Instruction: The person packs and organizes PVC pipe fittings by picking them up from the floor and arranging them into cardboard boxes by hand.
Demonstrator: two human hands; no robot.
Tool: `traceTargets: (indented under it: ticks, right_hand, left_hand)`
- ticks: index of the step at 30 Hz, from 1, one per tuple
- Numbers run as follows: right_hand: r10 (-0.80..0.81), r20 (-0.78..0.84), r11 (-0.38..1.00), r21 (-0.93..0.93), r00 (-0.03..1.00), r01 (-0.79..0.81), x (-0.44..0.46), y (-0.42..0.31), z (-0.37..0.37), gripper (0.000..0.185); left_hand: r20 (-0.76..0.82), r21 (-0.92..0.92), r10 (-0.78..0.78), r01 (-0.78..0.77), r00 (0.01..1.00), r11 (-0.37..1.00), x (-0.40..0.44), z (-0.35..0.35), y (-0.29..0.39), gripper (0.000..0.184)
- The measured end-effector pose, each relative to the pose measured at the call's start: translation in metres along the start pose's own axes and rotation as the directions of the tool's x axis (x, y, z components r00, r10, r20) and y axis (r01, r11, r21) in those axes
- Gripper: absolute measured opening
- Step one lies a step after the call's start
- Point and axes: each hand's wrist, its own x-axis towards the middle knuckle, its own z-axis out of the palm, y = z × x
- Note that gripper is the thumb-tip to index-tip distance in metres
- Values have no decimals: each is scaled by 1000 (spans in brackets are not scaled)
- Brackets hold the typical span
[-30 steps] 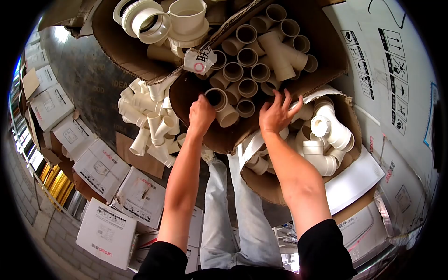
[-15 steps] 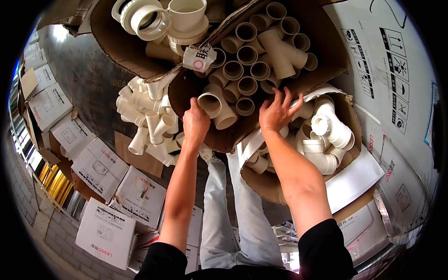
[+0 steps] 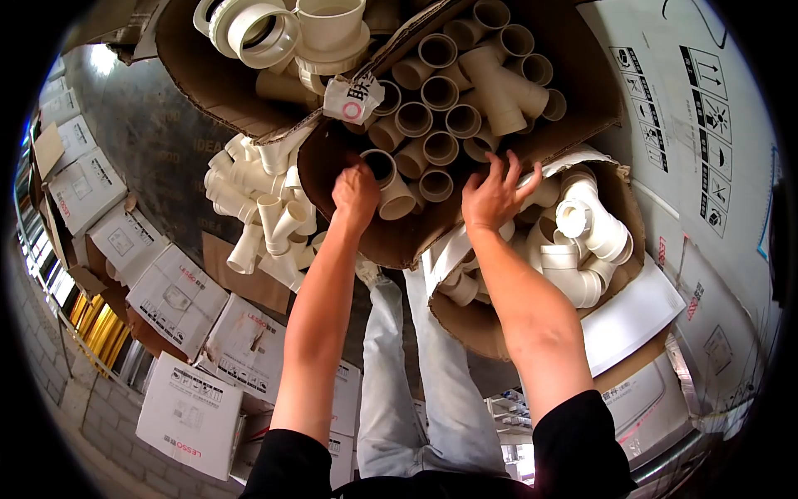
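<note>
Inside the open cardboard box (image 3: 391, 247), my left hand (image 3: 355, 195) is closed on the near rim of a white plastic pipe fitting (image 3: 397, 202), whose two round openings face up. Several similar fittings (image 3: 440, 148) are packed beside it, openings up. A Y-shaped pipe fitting (image 3: 499, 91) lies across the top of them. My right hand (image 3: 499, 193) is open, fingers spread, at the box's near right edge, where it meets the neighbouring carton. No item shows in that hand.
On the right, a second carton (image 3: 474, 333) holds white elbow fittings (image 3: 573, 274). Upper left, another carton (image 3: 216, 108) holds larger fittings (image 3: 266, 37). Loose fittings (image 3: 266, 216) are heaped on the floor at left. Closed white boxes (image 3: 191, 416) line the left side.
My left hand has moved slightly away from me, and the fitting in it has shifted farther into the box. The right hand has stayed almost still.
</note>
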Motion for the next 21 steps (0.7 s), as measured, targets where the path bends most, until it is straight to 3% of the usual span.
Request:
traceTargets:
  ticks: [1, 4, 8, 10, 15, 16, 18, 20, 21]
  right_hand:
    - [-5, -3, 1000, -18, 1000, 5, 0, 0, 0, 40]
    - [-3, -2, 999, -34, 1000, 3, 1, -1, -1, 39]
    - [-15, -12, 999, -39, 1000, 14, 0, 1, 0, 39]
    - [-4, -6, 1000, -30, 1000, 4, 0, -1, -1, 39]
    - [-17, -32, 999, -42, 999, 16, -1, 2, 1, 38]
    - [-17, -20, 1000, -22, 1000, 16, -2, 3, 0, 38]
    - [-25, -32, 1000, -3, 999, 25, 0, 3, 3, 38]
    - [-23, -27, 1000, -1, 999, 23, 2, 1, 3, 37]
    - [-19, -20, 1000, 3, 1000, 19, 1, 1, 2, 37]
  left_hand:
    - [1, 0, 1, -1, 1000, 1000, 2, 6, 0, 22]
    - [-30, -1, 10, -10, 999, 1000, 2, 14, 9, 54]
    - [28, -36, -64, 65, 998, 997, -8, 11, 8, 59]
    - [-99, -233, -24, 0, 995, 972, -20, 25, -11, 67]
    - [-9, -367, -86, 77, 996, 927, 1, 106, -47, 83]
    - [-91, -402, -167, 117, 982, 908, 9, 143, -62, 83]
    - [-176, -441, -243, 144, 954, 886, 17, 153, -61, 82]
    - [7, -717, -534, 377, 845, 587, 12, 120, -34, 78]
    - [12, -715, -532, 380, 846, 587, 6, 109, -18, 78]
